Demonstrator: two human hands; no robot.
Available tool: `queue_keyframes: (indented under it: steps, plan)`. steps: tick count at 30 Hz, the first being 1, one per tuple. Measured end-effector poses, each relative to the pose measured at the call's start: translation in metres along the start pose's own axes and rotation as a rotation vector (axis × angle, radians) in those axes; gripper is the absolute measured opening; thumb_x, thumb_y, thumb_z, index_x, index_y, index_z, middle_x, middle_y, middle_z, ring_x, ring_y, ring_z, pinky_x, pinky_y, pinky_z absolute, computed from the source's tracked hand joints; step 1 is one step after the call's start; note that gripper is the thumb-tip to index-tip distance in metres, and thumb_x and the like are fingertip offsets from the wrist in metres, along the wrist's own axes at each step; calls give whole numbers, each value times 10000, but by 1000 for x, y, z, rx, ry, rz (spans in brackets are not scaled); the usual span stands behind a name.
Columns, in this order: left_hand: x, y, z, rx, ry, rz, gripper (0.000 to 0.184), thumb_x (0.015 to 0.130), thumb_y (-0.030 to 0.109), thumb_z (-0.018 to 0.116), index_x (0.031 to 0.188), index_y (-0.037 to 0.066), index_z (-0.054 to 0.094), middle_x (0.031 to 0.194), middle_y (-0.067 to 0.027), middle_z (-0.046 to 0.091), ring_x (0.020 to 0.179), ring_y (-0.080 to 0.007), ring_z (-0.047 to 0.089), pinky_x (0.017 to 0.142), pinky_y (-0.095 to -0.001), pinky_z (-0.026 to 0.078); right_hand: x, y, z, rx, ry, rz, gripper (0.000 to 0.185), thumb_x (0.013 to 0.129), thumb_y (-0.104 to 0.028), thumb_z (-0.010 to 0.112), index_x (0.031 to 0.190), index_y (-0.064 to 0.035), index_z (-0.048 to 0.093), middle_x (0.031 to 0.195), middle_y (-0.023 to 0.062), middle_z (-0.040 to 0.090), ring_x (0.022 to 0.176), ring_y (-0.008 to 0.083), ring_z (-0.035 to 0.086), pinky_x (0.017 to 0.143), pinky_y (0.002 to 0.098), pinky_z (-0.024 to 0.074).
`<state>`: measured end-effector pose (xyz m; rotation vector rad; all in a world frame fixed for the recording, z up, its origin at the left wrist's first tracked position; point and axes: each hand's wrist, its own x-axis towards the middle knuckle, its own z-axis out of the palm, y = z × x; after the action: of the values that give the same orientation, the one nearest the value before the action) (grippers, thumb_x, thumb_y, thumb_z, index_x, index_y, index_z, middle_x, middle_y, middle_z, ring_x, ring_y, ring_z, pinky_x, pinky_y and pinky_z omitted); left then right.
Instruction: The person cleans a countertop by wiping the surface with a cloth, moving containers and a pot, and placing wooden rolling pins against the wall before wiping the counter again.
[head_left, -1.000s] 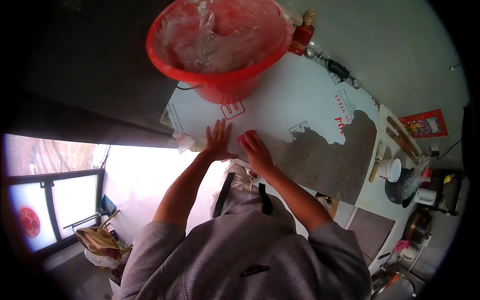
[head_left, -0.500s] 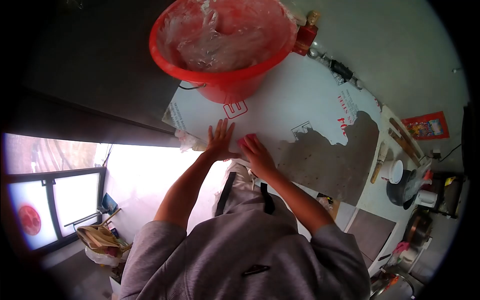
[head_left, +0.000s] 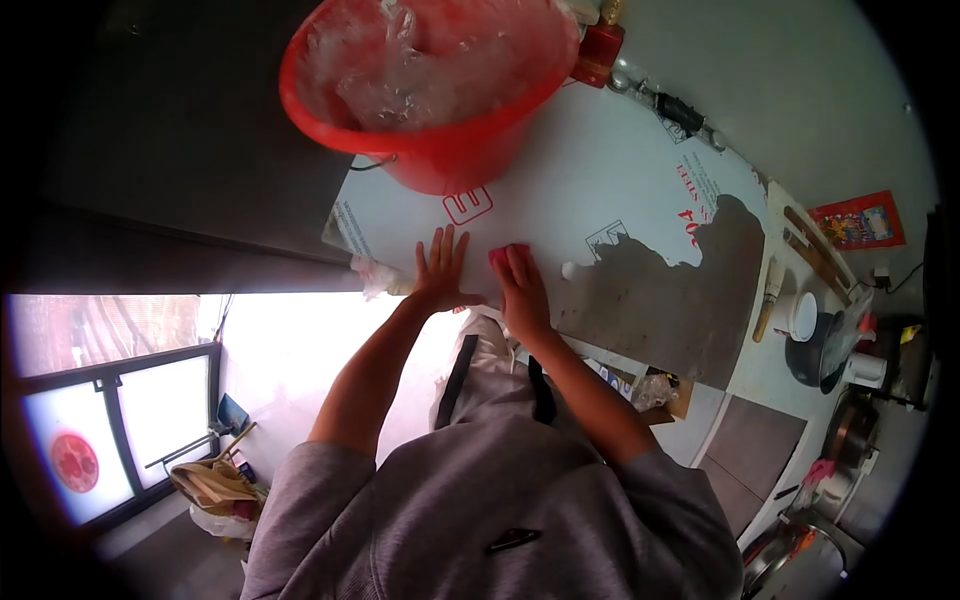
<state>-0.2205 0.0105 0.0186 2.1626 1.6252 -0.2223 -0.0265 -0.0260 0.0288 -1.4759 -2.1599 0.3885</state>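
My left hand (head_left: pixel 439 275) lies flat at the near edge of the counter sheet (head_left: pixel 560 170), fingers spread and nothing in them. Beside it, my right hand (head_left: pixel 522 298) presses a pink cloth (head_left: pixel 497 262) down onto the sheet. The cloth is mostly under the fingers, so whether it is a rag or a sponge is hard to tell. Beyond both hands stands a large red bucket (head_left: pixel 460 165) with clear plastic film (head_left: pixel 410 75) inside. The sheet's white printed film is torn on the right, where bare grey metal (head_left: pixel 650 320) shows.
A red bottle (head_left: pixel 598 55) and a black-gripped tool (head_left: pixel 680 112) lie along the back wall. On the right are a wooden-handled brush (head_left: pixel 768 300), a white cup (head_left: pixel 797 317) and a dark pot (head_left: pixel 815 355). A window (head_left: pixel 115 420) is at lower left.
My right hand has slid the pink cloth slightly right and away from me, across the sheet. My left hand stays flat. The view has shifted a little, moving the bucket up and left.
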Motion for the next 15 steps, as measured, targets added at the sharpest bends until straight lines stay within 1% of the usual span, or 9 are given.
queue_keyframes:
  steps: [3,6,7,10,11,14,15]
  plan:
    - [3,1,-6,-13,-14,-4,1302,598,686,736,1525,131,9,1571,-202,-50,1457,-346,-93,1108,-608,-31,-29,4,-14,10,-70,-134,579,752,-66,648,1312,-61,500,1425,180,386,1288,426,388,1038,486,382]
    - [0,1,-9,-21,-28,-10,1303,597,686,735,1526,134,8,1572,-200,-52,1458,-343,-95,1110,-604,-34,-25,23,-36,74,-116,-91,578,770,-87,658,1323,-66,493,1432,180,378,1307,415,375,1048,474,378]
    - [0,2,-9,-22,-28,-10,1303,596,686,735,1526,135,7,1573,-199,-53,1458,-344,-93,1110,-604,-32,-19,31,-36,62,-80,-78,580,778,-71,651,1333,-70,480,1436,201,365,1309,413,375,1049,465,378]
    - [1,3,-11,-37,-9,-6,1296,587,656,756,1524,118,42,1574,-203,-37,1459,-353,-70,1108,-612,-23,-6,42,-15,88,60,38,615,768,-31,632,1354,-76,449,1438,225,354,1315,417,365,1053,464,371]
    - [0,3,-11,-45,-1,-5,1292,582,641,767,1524,109,60,1574,-206,-29,1459,-358,-59,1107,-615,-20,0,24,-24,98,59,192,678,758,6,627,1387,-68,384,1423,257,350,1278,432,397,1033,461,384]
    - [1,5,-12,-30,-13,-13,1294,582,642,766,1522,101,59,1574,-206,-27,1460,-356,-61,1104,-619,-22,7,10,-11,276,271,375,711,756,6,616,1405,-72,337,1406,250,354,1206,431,458,987,439,424]
    - [0,5,-12,-33,-8,-11,1294,582,640,767,1522,100,60,1574,-207,-25,1460,-355,-61,1105,-618,-22,9,10,-4,304,324,370,560,788,-42,577,1329,-31,435,1282,225,482,1117,390,526,941,411,446]
